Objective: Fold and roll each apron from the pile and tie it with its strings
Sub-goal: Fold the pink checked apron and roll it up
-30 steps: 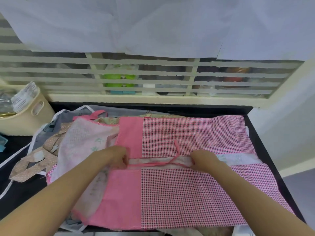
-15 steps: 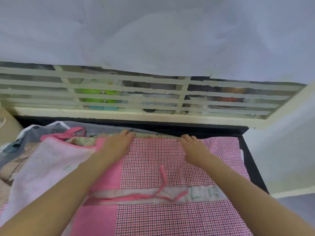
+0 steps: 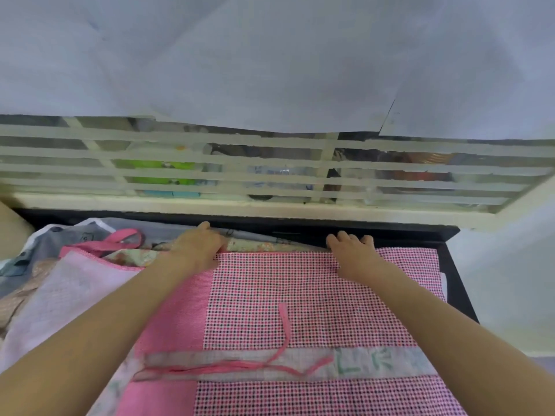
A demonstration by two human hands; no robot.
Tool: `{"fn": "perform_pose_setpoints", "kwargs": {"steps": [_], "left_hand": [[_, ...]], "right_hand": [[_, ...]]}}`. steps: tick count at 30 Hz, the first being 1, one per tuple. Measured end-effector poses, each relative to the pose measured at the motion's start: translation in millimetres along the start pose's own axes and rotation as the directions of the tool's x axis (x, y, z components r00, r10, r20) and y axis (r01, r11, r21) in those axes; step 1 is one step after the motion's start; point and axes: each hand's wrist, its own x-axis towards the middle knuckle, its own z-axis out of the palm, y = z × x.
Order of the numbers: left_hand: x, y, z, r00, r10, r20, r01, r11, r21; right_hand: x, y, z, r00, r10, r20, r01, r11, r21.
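Up front in the head view, a pink checked apron (image 3: 300, 295) lies spread flat on the dark surface (image 3: 459, 283), its far edge near the slatted window grille (image 3: 270, 169). Both hands reach to that far edge. The left hand (image 3: 196, 246) sits at the seam between the plain pink panel and the checked part, fingers curled over the hem; whether they pinch the cloth or only press on it cannot be told. The right hand (image 3: 353, 253) rests farther right on the same edge, fingers bent down over the hem, its grip equally unclear. Nearer the camera a pale band crosses the apron, and the pink strings (image 3: 279, 349) lie loose on it, one end running up over the checks. To the left, a pile of other aprons (image 3: 60, 265) overlaps in grey, floral and pale pink layers.
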Motion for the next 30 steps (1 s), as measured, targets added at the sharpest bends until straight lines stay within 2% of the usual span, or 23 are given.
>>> {"fn": "perform_pose_setpoints", "kwargs": {"steps": [6,10,17,21,24,27,28,30], "left_hand": [[-10,-9,-6,0.997,-0.066,-0.027,0.070,0.981,0.182],[-25,-7,-12,0.986,-0.072,-0.147,0.107,0.963,0.247],[-70,1,-34,0.918,-0.011,-0.395,0.126,0.956,0.266],[-109,12,-34,0.929,0.096,-0.358,-0.003,0.968,0.251],[-145,20,-18,0.929,0.216,-0.302,-0.143,0.959,0.245],[-180,29,7,0.915,0.298,-0.270,-0.287,0.955,0.082],[-188,31,16,0.916,0.312,-0.254,-0.306,0.950,0.064],[-199,33,37,0.934,0.294,-0.204,-0.264,0.951,0.163]], "right_hand": [[-5,11,-2,0.998,0.060,-0.036,-0.062,0.997,-0.049],[-20,10,-9,0.993,0.111,-0.039,-0.114,0.988,-0.101],[-81,3,-31,0.954,0.211,-0.214,-0.233,0.969,-0.083],[-132,-4,-23,0.932,0.272,-0.241,-0.300,0.950,-0.085],[-171,-15,-4,0.928,0.283,-0.242,-0.325,0.933,-0.154],[-201,-32,17,0.937,0.309,-0.164,-0.334,0.929,-0.159],[-208,-36,25,0.937,0.314,-0.155,-0.336,0.931,-0.141],[-222,-44,41,0.940,0.315,-0.131,-0.331,0.937,-0.116]]}}
